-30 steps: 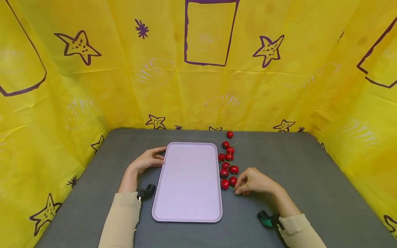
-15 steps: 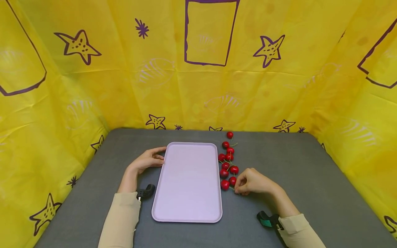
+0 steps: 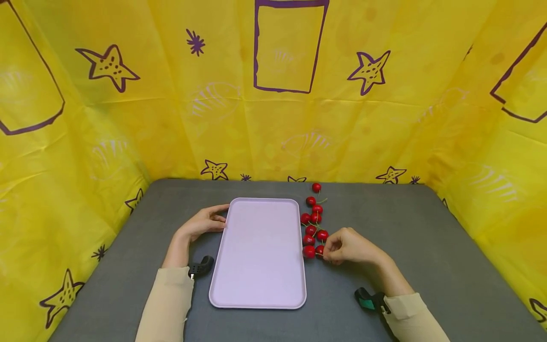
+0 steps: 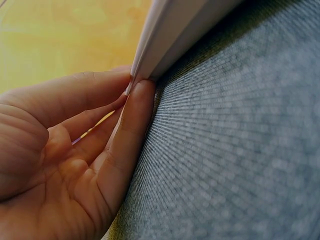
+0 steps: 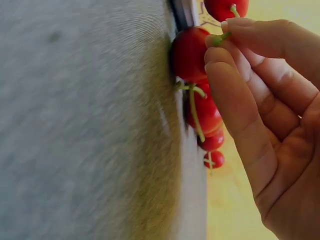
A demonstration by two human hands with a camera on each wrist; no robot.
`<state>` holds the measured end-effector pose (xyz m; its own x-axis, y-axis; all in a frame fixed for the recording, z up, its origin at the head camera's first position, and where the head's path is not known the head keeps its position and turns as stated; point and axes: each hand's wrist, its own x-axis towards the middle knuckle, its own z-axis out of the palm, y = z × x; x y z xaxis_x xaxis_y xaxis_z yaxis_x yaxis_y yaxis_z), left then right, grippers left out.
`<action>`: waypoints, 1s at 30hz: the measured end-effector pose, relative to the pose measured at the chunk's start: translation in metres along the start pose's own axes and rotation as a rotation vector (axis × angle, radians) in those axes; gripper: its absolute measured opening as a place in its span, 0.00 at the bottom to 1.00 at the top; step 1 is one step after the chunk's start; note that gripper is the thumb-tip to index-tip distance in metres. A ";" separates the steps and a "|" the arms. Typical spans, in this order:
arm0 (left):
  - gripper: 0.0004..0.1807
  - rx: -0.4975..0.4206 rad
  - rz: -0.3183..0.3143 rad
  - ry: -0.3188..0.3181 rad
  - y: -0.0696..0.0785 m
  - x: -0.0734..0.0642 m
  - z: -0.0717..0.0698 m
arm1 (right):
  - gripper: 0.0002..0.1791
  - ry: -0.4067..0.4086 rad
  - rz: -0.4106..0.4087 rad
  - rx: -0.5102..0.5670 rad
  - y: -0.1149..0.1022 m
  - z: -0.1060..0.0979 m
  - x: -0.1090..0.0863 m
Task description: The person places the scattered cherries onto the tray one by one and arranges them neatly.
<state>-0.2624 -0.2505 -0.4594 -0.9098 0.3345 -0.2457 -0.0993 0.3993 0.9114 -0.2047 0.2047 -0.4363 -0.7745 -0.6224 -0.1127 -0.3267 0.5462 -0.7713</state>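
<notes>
A pale lilac tray lies on the grey table. My left hand is at its left side; in the left wrist view the fingertips and thumb meet at the tray's rim, pinching it. Right of the tray, several red cherries with green stems form a rough line. My right hand pinches the stem of the nearest cherry between thumb and fingertips. Another cherry sits partly hidden behind those fingers.
Other cherries run back along the tray's right edge, the farthest cherry near the table's back edge. A yellow cloth with starfish drawings hangs behind and at both sides. Dark wrist mounts sit under both forearms.
My right hand has shifted slightly away from me, and the nearest cherry has moved a little the same way with its stem in my fingers. The left hand and tray stay put.
</notes>
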 end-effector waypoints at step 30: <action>0.41 0.000 -0.022 0.019 0.001 -0.001 0.002 | 0.04 0.153 -0.072 0.152 -0.043 0.000 0.089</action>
<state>-0.2610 -0.2489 -0.4593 -0.9147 0.3100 -0.2592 -0.1189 0.4066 0.9058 -0.2597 0.1262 -0.4129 -0.8289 -0.5584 0.0336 -0.3081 0.4056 -0.8605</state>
